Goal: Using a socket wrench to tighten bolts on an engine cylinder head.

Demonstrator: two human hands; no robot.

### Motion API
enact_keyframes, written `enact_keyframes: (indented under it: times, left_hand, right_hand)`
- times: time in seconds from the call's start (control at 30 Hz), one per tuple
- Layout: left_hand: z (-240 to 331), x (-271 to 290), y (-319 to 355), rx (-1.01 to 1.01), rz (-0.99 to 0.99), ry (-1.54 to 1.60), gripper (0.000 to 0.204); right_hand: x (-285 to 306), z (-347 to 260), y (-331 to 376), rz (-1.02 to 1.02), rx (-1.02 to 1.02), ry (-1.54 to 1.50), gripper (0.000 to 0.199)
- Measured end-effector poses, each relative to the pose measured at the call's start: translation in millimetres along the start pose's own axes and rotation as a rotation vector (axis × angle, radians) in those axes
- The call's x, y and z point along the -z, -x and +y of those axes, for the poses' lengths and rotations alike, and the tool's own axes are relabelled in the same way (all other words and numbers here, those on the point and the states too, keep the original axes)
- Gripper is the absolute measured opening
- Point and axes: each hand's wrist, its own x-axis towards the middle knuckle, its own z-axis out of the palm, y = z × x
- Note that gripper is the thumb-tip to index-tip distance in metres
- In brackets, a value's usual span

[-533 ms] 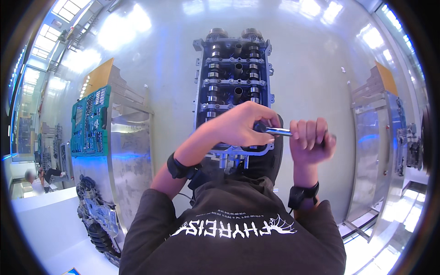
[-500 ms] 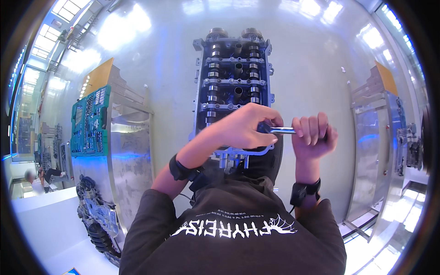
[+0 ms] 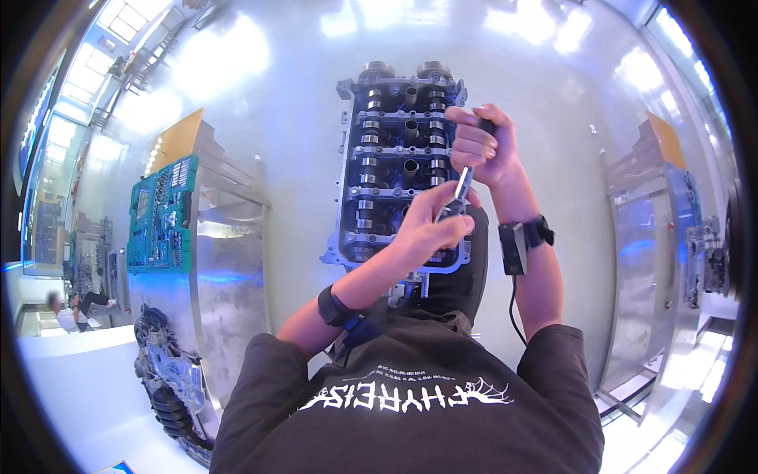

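Bare aluminium, blue-tinted: one engine cylinder head (image 3: 399,158) at upper centre of the frame, standing on end over a pale glossy floor (image 3: 300,71). Two camshafts down its length, side by side; two toothed sprockets (image 3: 407,69) at the top edge; three round plug wells visible along the midline, the lower part hidden behind the hands.

One chromed ratchet wrench (image 3: 463,183), slanting from upper right down to lower left, right of centre over the casting. Right hand (image 3: 480,146) clenched round the dark grip at the wrench's upper end, fingers wrapped tight. Left hand (image 3: 430,229) lower, closed over the wrench's head end, fingers curled and pressed on it; cannot tell what lies under the palm. Two hands close together, the shaft bridging them.

Two dark wristbands, one per wrist; the right one (image 3: 521,241) carrying a small box with a cable trailing down. One dark T-shirt (image 3: 410,403) filling the lower centre.

Two metal cabinets: one (image 3: 225,261) at left, with a green tool tray (image 3: 162,215) on top, another (image 3: 659,261) at right. One more engine part (image 3: 170,379) at lower left beside the left cabinet.
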Motion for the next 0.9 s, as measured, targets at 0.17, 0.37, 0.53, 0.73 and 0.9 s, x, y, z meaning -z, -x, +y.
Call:
enact_keyframes:
  times: [0.17,0.37,0.53,0.73,0.9]
  left_hand:
    - [-15.0,32.4,-4.1,-0.093,-0.087,0.077,0.032]
    - [-27.2,22.9,0.9,-0.144,-0.149,-0.021,0.033]
    - [-25.8,25.1,0.5,-0.146,-0.177,-0.032,0.036]
    - [-22.1,23.8,1.7,-0.15,-0.19,-0.046,0.037]
    - [-18.7,23.5,2.9,-0.071,-0.118,0.019,0.036]
  right_hand:
    - [-3.7,15.5,2.9,0.07,0.194,0.045,0.018]
    - [-11.7,30.2,35.9,-0.009,0.433,0.105,0.022]
    - [-18.3,37.7,43.3,0.023,0.489,0.135,0.026]
    - [-25.6,48.9,53.8,0.054,0.59,0.131,0.025]
    - [-34.0,63.5,62.9,0.142,0.711,0.129,0.024]
